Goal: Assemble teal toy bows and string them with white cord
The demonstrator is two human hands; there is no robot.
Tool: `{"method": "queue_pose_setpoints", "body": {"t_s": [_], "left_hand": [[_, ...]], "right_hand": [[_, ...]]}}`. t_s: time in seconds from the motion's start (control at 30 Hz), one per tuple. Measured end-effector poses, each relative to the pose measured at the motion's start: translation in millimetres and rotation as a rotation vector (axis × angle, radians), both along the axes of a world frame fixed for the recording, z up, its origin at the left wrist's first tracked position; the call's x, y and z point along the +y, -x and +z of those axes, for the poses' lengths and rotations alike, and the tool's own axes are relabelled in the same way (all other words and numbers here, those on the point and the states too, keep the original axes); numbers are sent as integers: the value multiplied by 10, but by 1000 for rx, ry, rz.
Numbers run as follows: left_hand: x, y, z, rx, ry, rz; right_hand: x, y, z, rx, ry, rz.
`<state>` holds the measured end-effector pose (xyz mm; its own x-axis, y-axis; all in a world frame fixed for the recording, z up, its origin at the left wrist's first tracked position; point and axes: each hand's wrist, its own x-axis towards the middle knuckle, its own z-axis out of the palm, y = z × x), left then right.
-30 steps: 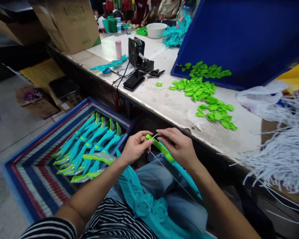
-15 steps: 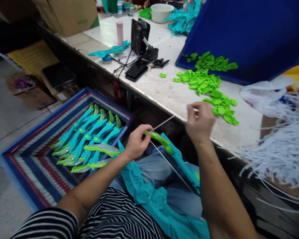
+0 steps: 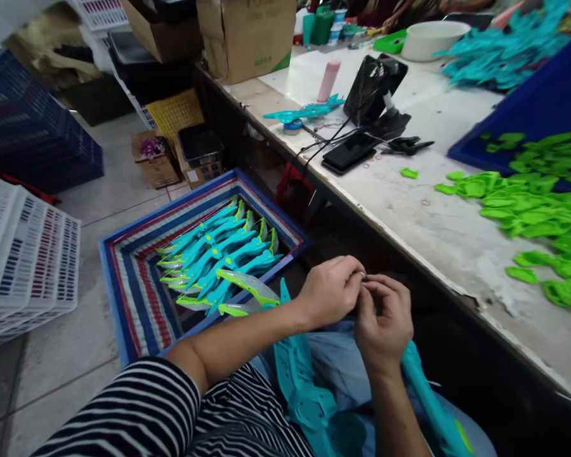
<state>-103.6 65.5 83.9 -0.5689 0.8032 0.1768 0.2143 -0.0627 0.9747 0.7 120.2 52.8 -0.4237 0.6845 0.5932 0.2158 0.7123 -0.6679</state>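
My left hand [image 3: 333, 293] and my right hand [image 3: 385, 311] meet above my lap, fingertips pinched close together. A small pale bit of the white cord [image 3: 363, 275] shows between them; the rest is mostly hidden by the fingers. Under my left forearm, a teal plastic piece [image 3: 309, 400] like a toy bow half rests on my lap. Another teal arm with green parts [image 3: 433, 406] slants down behind my right wrist. Left of my hands, a striped-lined blue crate [image 3: 137, 298] holds several teal and green toy bows [image 3: 228, 247] laid side by side.
On the table are loose green plastic pieces [image 3: 518, 209], a black phone [image 3: 349, 152], a small black fan [image 3: 375, 89] and a pink bottle [image 3: 328, 80]. A blue bin [image 3: 542, 89] leans at the right. White crates [image 3: 33, 247] stand on the floor at left.
My right hand has come down and left from beside the table edge to meet my left hand. The long stretch of taut cord no longer shows. The view has swung left.
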Motion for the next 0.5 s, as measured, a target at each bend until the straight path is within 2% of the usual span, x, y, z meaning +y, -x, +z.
{"method": "queue_pose_setpoints", "body": {"t_s": [0.17, 0.3, 0.4, 0.5], "left_hand": [[69, 25, -16, -391, 0, -178], [80, 116, 20, -511, 98, -318], [50, 129, 56, -576, 113, -341], [40, 89, 72, -641, 117, -263]], "right_hand": [[-12, 102, 140, 155, 25, -139], [-46, 169, 128, 241, 31, -200], [-58, 153, 85, 256, 57, -146], [-57, 78, 73, 188, 137, -5]]}}
